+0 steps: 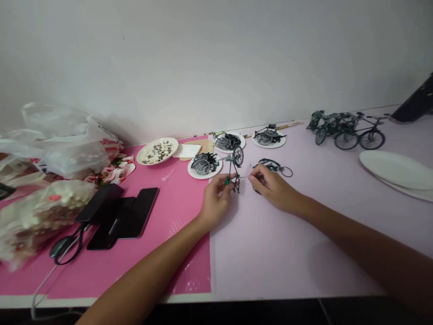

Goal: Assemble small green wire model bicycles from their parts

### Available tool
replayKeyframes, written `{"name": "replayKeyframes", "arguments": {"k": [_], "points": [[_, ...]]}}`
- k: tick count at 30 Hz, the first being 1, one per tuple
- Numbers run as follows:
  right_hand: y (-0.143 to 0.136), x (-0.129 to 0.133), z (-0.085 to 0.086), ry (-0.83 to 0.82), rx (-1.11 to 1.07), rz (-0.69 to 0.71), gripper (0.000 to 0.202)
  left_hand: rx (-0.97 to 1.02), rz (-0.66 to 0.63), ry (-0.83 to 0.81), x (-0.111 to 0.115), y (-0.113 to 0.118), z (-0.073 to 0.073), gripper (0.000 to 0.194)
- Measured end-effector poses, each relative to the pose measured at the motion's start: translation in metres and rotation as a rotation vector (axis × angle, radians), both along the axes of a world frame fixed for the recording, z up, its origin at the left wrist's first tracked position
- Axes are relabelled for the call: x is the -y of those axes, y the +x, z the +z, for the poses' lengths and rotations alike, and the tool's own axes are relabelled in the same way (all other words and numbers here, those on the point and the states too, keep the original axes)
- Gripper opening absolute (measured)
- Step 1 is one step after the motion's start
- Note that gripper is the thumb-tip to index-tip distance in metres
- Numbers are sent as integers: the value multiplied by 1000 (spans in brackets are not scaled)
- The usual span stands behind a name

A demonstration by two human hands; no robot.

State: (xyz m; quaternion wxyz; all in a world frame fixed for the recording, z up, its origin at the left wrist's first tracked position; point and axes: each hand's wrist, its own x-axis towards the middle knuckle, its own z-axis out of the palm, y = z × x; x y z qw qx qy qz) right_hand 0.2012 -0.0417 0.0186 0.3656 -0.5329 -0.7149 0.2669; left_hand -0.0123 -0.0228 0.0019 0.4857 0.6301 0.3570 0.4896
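Note:
My left hand (216, 201) is closed on a small model bicycle frame (230, 174), held up on end with one green-rimmed wheel at its top. To its right, my right hand (272, 187) pinches a thin tool whose fine metal tip points left and reaches the frame. Behind my right hand lie green and black bicycle parts (270, 163) and a loose black ring (287, 171). White plates with grey wheels and black parts (205, 164) (230, 141) (269, 136) stand near the wall.
Several finished-looking green model bicycles (345, 131) stand at the back right, near stacked white plates (399, 169). A cream plate (157, 151) holds small pieces. Phones (138, 212), a black box (100, 203), a cable and plastic bags (64, 144) lie on the left.

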Motion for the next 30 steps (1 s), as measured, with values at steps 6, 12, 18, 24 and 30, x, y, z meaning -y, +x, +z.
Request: {"name": "replayKeyframes", "arguments": {"k": [6,12,18,24,30], "points": [[-2,2,3,23,13,23,19,12,15,33,1,0,2,26],[-3,3,7,19,40,-2,20,24,18,28,3,0,2,27],[-4,4,10,31,72,-24,27,19,1,19,4,-1,2,28],[-4,2,10,38,120,-59,40,17,-13,24,4,0,2,25],[-4,1,9,35,91,-40,48,8,-34,26,5,0,3,24]]}}
